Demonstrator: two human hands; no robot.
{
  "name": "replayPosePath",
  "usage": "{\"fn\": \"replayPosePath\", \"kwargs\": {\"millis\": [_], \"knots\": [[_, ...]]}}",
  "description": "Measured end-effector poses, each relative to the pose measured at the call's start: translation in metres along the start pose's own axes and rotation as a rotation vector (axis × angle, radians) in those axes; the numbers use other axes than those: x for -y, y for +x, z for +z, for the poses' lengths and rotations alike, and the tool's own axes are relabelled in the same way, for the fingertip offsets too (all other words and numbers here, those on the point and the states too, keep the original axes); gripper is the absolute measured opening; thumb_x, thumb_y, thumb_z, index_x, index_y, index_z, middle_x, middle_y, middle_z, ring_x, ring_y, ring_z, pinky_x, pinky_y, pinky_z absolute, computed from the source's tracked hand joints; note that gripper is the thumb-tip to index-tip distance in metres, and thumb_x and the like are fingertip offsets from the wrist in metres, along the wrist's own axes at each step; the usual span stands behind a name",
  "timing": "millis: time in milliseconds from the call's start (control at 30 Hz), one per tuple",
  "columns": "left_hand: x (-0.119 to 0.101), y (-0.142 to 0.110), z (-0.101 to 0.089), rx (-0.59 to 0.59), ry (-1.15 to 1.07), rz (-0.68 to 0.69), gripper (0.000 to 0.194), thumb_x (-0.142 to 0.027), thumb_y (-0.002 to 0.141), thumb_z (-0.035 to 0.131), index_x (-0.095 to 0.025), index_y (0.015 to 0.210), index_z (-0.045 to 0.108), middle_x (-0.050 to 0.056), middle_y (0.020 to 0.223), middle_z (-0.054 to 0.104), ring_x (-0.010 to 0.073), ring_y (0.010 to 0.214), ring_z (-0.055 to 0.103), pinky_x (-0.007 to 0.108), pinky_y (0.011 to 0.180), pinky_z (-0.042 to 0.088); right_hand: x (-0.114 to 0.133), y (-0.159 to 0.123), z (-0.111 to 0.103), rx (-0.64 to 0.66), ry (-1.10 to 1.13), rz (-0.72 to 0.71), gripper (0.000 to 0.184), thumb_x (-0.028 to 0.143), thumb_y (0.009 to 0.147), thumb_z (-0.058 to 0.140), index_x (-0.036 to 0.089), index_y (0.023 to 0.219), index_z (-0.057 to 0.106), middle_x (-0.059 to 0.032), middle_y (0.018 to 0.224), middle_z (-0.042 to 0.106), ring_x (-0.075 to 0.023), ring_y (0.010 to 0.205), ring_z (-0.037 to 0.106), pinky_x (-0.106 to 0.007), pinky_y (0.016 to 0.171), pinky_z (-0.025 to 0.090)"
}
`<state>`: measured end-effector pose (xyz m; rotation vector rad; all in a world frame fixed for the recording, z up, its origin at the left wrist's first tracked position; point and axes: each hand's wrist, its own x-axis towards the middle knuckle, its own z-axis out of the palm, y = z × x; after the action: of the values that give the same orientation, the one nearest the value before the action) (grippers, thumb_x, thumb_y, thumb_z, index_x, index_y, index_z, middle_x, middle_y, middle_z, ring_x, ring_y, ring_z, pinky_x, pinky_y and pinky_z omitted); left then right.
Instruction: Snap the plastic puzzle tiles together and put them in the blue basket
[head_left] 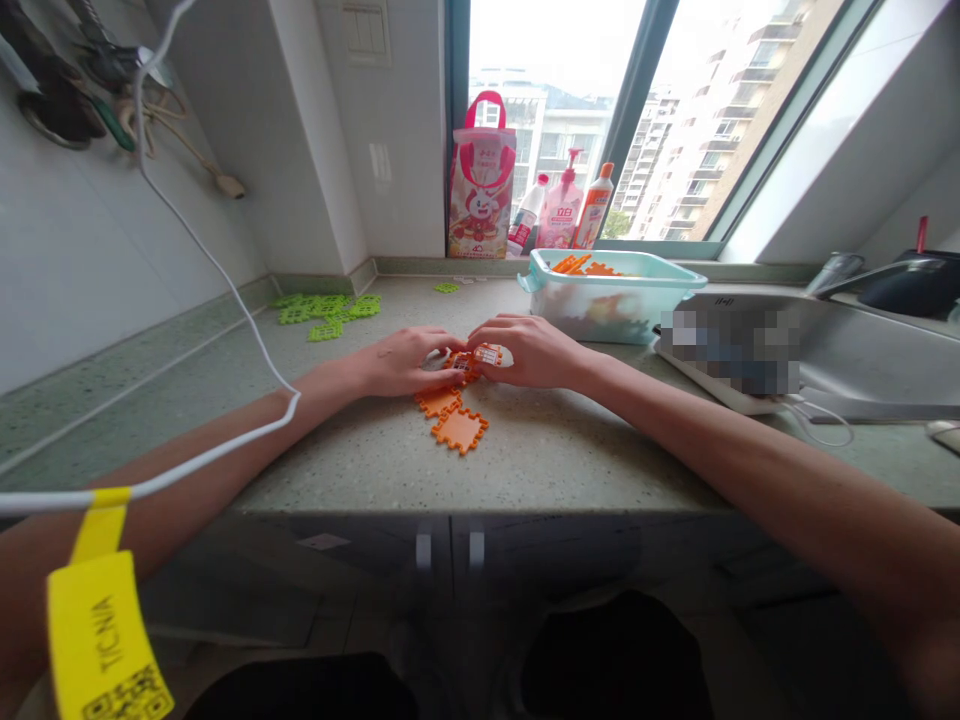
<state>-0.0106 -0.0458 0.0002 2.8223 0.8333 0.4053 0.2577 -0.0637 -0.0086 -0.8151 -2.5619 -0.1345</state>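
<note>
Above the counter my two hands meet over orange interlocking tiles. My left hand [409, 360] is closed, thumb and fingers pinching an orange puzzle tile [463, 366] with a grid opening. Opposite it, my right hand [529, 350] curls around another orange window tile [489, 354], its edge touching or close to the first; whether the two are joined I cannot tell. Just below the hands lie two plain orange tiles: one tile [438, 401] partly under my left thumb, and a second tile [460, 430] flat in front of it.
Green tiles [328, 310] lie at the back left of the counter [360, 450]. A light-blue tub [615, 300] holding orange pieces stands behind my right hand. Bottles [559, 208] and a pink bag [481, 200] line the window. The sink [862, 360] is right; a white cable [217, 265] hangs left.
</note>
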Motion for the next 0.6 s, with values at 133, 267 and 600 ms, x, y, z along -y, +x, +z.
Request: {"fn": "replayPosePath", "kwargs": {"millis": [133, 267, 600], "knots": [[0.001, 0.0, -0.001, 0.016, 0.018, -0.006, 0.058, -0.064, 0.1, 0.06, -0.023, 0.139, 0.074, 0.011, 0.134, 0.075, 0.0281, 0.117, 0.071, 0.038, 0.108, 0.051, 0.003, 0.0, -0.001, 0.038, -0.033, 0.023, 0.025, 0.033, 0.103, 0.063, 0.023, 0.121, 0.078, -0.0081, 0.115, 0.081, -0.0234, 0.1, 0.073, -0.035, 0.088, 0.05], [0.002, -0.001, -0.002, 0.029, 0.024, -0.006, 0.059, -0.066, 0.101, 0.06, -0.025, 0.141, 0.074, 0.01, 0.134, 0.075, 0.0283, 0.118, 0.071, 0.036, 0.107, 0.051, 0.009, -0.001, -0.004, 0.094, -0.048, 0.073, 0.03, 0.03, 0.103, 0.062, 0.024, 0.129, 0.076, -0.0082, 0.118, 0.082, -0.0232, 0.098, 0.074, -0.033, 0.085, 0.049], [-0.002, -0.003, -0.003, 0.05, 0.054, 0.026, 0.055, -0.063, 0.103, 0.06, -0.025, 0.139, 0.075, 0.009, 0.125, 0.077, 0.028, 0.113, 0.072, 0.035, 0.102, 0.052, 0.006, -0.004, 0.0, 0.121, 0.001, 0.101, 0.034, 0.032, 0.098, 0.072, 0.026, 0.131, 0.072, -0.0075, 0.116, 0.08, -0.0243, 0.1, 0.073, -0.032, 0.086, 0.048]]}}
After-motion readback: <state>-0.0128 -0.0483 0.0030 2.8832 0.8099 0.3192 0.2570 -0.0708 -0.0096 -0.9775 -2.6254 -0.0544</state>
